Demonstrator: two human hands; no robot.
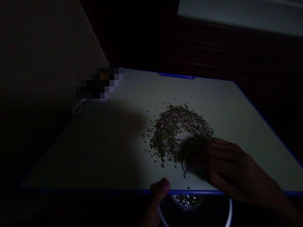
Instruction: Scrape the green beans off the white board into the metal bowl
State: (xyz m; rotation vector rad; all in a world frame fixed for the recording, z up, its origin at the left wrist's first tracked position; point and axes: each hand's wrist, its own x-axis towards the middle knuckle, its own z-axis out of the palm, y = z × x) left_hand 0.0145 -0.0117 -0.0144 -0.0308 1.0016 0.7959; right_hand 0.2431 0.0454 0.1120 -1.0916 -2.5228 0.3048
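Observation:
A loose heap of small green beans, seemingly mung beans (165,129), mixed with pale grains, is spread on a light table with blue edging (99,157). My right hand (227,164) is low over the near right side of the heap. Its fingers are bent and held together; the fingertips are in shadow and whatever they hold is hidden. At the table's front edge, my left hand (157,198) shows its thumb upright against the edge. Its other fingers are hidden beside a bowl (230,211) below the edge, which it seems to hold. Green beans lie in the bowl.
A blurred-out object (99,86) with a pale strap lies at the table's far left corner. A wall or panel (47,47) rises along the left. A pale ledge (236,15) stands behind the table at right. The light is very dim.

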